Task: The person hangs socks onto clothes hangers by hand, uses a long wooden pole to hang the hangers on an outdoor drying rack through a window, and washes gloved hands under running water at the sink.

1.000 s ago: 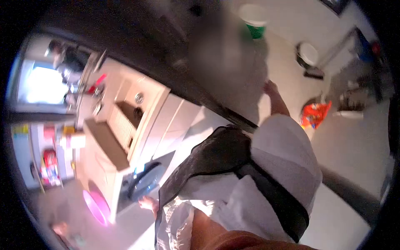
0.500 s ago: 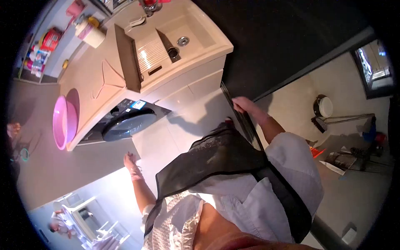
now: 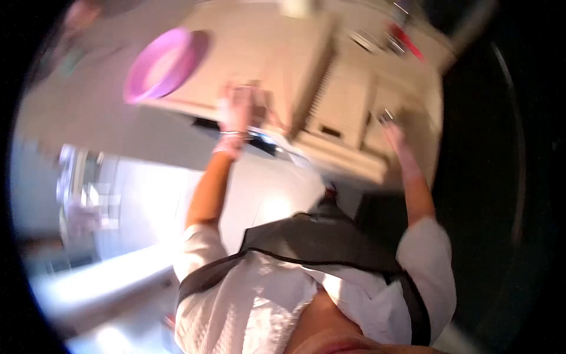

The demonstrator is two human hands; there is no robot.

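My left hand (image 3: pixel 234 111) is over the front of the beige countertop (image 3: pixel 247 41), its fingers smeared by motion. Beside it are thin pinkish lines of a clothes hanger (image 3: pixel 277 115); whether the hand touches or grips it is unclear. My right hand (image 3: pixel 394 134) reaches down into the sink basin (image 3: pixel 413 106). A small silvery round shape (image 3: pixel 386 116), possibly the drain, shows at its fingertips; blur hides whether anything is held. The ribbed washboard (image 3: pixel 339 100) of the sink lies between my hands.
A pink-purple basin (image 3: pixel 159 65) rests at the counter's left end. Toward the back of the sink is a faucet with a red part (image 3: pixel 407 41). A dark panel (image 3: pixel 483 165) stands to the right. White furniture (image 3: pixel 106 206) blurs at far left.
The view has swung, and I am closer to the counter. Both hands have moved from my sides: the left to over the countertop, the right into the sink.
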